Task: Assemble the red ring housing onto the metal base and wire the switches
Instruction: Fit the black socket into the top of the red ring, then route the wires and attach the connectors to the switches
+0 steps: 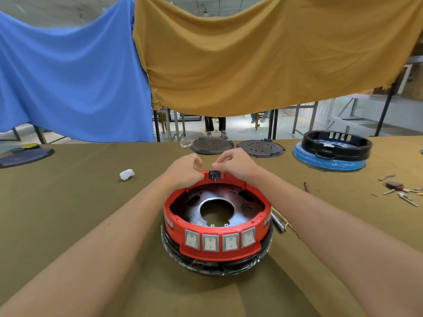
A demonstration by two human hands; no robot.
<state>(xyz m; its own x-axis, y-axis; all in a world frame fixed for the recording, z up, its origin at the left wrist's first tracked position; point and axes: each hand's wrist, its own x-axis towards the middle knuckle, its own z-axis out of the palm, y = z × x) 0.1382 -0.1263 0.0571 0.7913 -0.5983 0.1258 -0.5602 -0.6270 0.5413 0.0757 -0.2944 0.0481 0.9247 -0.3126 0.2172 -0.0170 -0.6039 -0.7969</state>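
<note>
Both hands work at the far rim of the red ring housing: the left hand rests there with curled fingers, and the right hand has fingers curled beside the black part; whether they pinch anything I cannot tell. Press evenly and keep the housing level.

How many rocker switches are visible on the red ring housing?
4, in a row along the near face of the red ring housing: switches at and. Its far side is hidden, so more may exist.

Red ring housing: glossy smooth plastic. Metal base: shiny bare metal. Table cover: matt olive cloth. Hanging drapes: soft matt fabric.
</note>
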